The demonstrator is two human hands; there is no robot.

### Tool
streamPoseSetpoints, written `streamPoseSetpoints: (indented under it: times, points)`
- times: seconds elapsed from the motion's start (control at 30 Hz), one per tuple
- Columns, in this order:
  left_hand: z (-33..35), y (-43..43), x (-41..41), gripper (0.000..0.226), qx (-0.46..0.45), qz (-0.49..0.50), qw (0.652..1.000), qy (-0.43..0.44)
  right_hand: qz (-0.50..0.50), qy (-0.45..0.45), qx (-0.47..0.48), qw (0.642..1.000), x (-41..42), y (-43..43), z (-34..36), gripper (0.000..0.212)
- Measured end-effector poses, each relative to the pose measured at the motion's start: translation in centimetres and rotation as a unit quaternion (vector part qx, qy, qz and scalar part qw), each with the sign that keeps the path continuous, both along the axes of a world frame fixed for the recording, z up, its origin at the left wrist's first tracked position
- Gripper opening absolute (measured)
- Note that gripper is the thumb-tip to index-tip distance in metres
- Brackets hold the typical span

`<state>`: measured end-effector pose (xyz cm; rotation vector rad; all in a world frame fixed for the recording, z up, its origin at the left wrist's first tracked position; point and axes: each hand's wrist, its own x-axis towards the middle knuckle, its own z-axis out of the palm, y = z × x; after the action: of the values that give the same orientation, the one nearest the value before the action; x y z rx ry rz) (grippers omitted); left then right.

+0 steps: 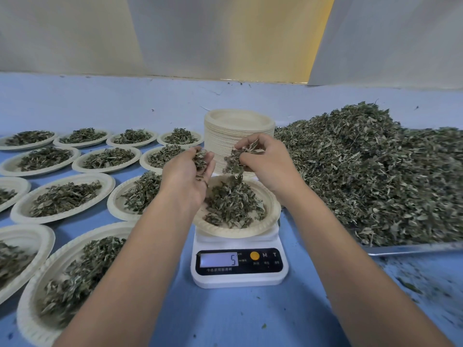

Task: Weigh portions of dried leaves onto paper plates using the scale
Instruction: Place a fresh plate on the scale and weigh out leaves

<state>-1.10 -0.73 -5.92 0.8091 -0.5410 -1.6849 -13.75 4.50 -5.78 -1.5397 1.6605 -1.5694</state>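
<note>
A white digital scale (239, 265) stands on the blue table, its display reading 5. On it sits a paper plate (271, 216) holding a small mound of dried leaves (231, 202). My left hand (186, 177) hovers over the plate's left side, cupped around a bunch of leaves. My right hand (263, 162) holds another bunch above the plate's far side, and leaves trail down from it to the mound.
A big heap of dried leaves (370, 171) fills a metal tray (411, 249) on the right. A tall stack of unused paper plates (238, 128) stands behind the scale. Several filled plates (62, 199) cover the table's left side. Leaf crumbs lie at the front right.
</note>
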Motion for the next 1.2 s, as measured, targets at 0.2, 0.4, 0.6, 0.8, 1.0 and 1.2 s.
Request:
streamPoseSetpoints:
  times: [0.2,0.4,0.6,0.8,1.0,1.2]
  points:
    - [0.33,-0.2,0.41,0.023,-0.003,0.007,1.0,0.003,0.019,-0.024,0.012,0.999,0.12,-0.1,0.03,0.017]
    - [0.29,-0.26,0.67,0.021,-0.002,0.007,1.0,0.02,0.031,-0.015,0.019,0.999,0.0,-0.4,-0.24,0.01]
    - [0.17,-0.3,0.58,0.02,-0.007,0.003,1.0,0.012,0.059,-0.033,-0.002,0.998,0.04,-0.5,-0.25,0.012]
    - [0.09,-0.41,0.66,0.021,-0.003,0.004,1.0,0.014,0.044,-0.046,-0.039,0.997,0.01,-0.45,-0.18,0.006]
    - [0.05,-0.51,0.67,0.023,0.0,0.004,1.0,0.015,0.039,-0.084,-0.043,0.995,0.19,-0.36,0.09,0.006]
    - [-0.02,-0.54,0.59,0.023,-0.004,-0.001,1.0,0.014,0.041,-0.088,-0.039,0.995,0.28,-0.27,0.23,0.007]
